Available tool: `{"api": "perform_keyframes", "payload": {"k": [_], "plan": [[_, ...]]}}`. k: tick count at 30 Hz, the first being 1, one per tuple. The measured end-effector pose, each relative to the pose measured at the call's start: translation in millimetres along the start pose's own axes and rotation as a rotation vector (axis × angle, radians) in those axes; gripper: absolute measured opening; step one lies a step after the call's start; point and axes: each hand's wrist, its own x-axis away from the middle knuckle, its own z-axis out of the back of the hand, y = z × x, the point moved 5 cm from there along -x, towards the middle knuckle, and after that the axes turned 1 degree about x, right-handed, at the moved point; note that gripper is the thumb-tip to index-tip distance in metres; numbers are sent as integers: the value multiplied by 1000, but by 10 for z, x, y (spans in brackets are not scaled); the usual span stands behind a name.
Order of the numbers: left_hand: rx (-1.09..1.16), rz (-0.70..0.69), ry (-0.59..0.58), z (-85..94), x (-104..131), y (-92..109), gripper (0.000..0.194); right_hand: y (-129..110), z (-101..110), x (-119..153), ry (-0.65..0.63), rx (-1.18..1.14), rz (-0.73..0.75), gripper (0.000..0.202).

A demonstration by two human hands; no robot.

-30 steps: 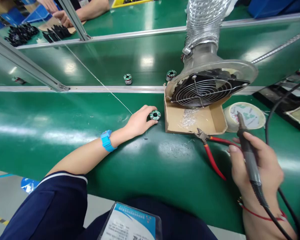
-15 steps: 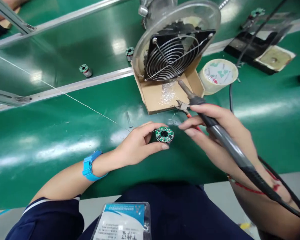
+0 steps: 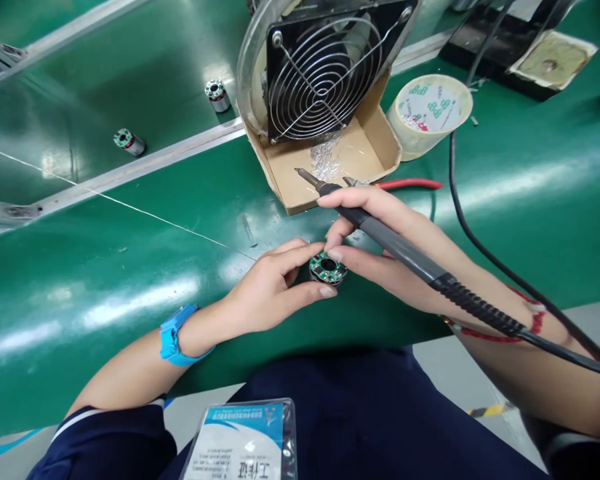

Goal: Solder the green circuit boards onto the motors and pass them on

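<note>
My left hand [image 3: 270, 287] grips a small cylindrical motor topped by a round green circuit board [image 3: 329, 268], thumb in front and fingers behind. A thin wire [image 3: 170, 220] stretches from the far left towards these fingers; its end is hidden. In my right hand [image 3: 385, 227] a soldering iron [image 3: 395, 247] rests along the index finger, its tip pointing up and left, away from the board. The right thumb and another fingertip meet at the board's upper right edge. Whether they pinch something there is too small to tell. Red-handled cutters [image 3: 410, 183] lie just beyond my right hand.
A fan with a wire guard [image 3: 321, 92] stands in a cardboard tray [image 3: 300, 190] with metal clippings. Right of it are a tape roll [image 3: 430, 117] and a soldering stand with a sponge [image 3: 553, 63]. Two similar motors [image 3: 130, 142] [image 3: 217, 95] stand behind the metal rail.
My right hand has moved left and down to the circuit board, carrying the soldering iron. The cutters, earlier angled down under the right fingers, now lie apart with handles to the right.
</note>
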Motion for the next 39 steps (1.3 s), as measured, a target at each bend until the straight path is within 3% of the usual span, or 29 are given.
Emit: {"api": "perform_keyframes", "payload": {"k": [7,15,20,26,29,39], "plan": [[6,-19,1,5,2,-2,42,27,-40,-8,2,11,21,41],[14,-38,26,11,14,-1,43,-69,-40,-47,97,-33,17,33],[13,-33,11,15,17,2,43,-91,-40,-34,76,5,57,34],[-30,-46,5,22,4,-17,46,-142,-55,-56,38,93,148,22],[-23,-50,-12,13,-11,-41,44,-119,-67,-54,32,152,161,25],[44,-36,-94,20,-37,-22,42,-90,-42,-45,56,43,70,39]]}}
